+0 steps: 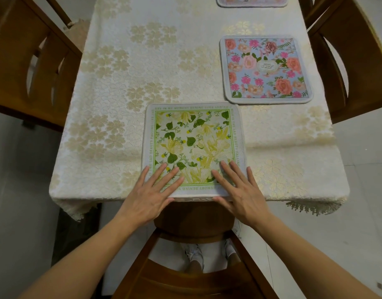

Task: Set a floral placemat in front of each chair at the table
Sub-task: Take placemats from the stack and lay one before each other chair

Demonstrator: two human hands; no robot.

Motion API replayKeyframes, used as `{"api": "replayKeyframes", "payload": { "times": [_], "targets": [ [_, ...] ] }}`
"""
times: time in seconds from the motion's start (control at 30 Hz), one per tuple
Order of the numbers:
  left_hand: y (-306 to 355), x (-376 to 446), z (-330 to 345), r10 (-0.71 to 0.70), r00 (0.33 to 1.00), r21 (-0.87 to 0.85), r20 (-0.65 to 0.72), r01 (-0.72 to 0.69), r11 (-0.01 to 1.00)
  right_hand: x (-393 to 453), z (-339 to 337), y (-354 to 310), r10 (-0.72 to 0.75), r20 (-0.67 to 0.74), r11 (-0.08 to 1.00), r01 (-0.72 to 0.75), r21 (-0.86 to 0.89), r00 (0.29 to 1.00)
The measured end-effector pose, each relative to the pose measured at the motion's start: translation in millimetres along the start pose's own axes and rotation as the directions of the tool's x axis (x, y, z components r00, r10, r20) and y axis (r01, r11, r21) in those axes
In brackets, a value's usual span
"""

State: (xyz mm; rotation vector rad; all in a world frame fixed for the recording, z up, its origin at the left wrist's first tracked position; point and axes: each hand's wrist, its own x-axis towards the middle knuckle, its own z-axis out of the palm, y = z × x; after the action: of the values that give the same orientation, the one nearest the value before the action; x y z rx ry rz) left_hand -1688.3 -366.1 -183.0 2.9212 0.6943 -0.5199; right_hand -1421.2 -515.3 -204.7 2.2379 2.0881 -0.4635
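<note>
The green-and-yellow floral placemat (pixel 193 145) lies flat at the near end of the counter (pixel 121 93), its near edge along the counter's edge, above a wooden chair (pixel 192 216). The left hand (pixel 150 194) and right hand (pixel 239 190) rest flat on its near corners, each grip spread, pinching nothing. A pink floral placemat (pixel 265 69) lies near the right-side chair (pixel 347 61); a third placemat (pixel 251 1) shows farther up.

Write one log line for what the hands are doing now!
left hand: flat on green placemat | right hand: flat on it | pink placemat: placed right side | left side: bare
</note>
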Motion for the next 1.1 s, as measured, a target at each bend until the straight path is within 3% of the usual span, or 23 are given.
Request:
{"api": "replayKeyframes", "payload": {
  "times": [0.33, 0.47, 1.1],
  "targets": [
    [-13, 2, 6, -0.020, 0.999, -0.058, -0.039, 0.018, 0.998, 14, -4, 0, -0.023, -0.017, 1.000, 0.023, -0.010, 1.000],
    [-17, 7, 7, -0.097, 0.993, -0.080, -0.065, 0.092, 0.993, 16, -5, -3, -0.016, -0.020, 1.000, 0.016, 0.003, 1.000],
    [-11, -14, 26, -0.111, 0.985, -0.117, -0.130, 0.096, 0.988, 3, 11, -23, -0.008, -0.080, 1.000, 0.006, -0.021, 0.997]
  ]
}}
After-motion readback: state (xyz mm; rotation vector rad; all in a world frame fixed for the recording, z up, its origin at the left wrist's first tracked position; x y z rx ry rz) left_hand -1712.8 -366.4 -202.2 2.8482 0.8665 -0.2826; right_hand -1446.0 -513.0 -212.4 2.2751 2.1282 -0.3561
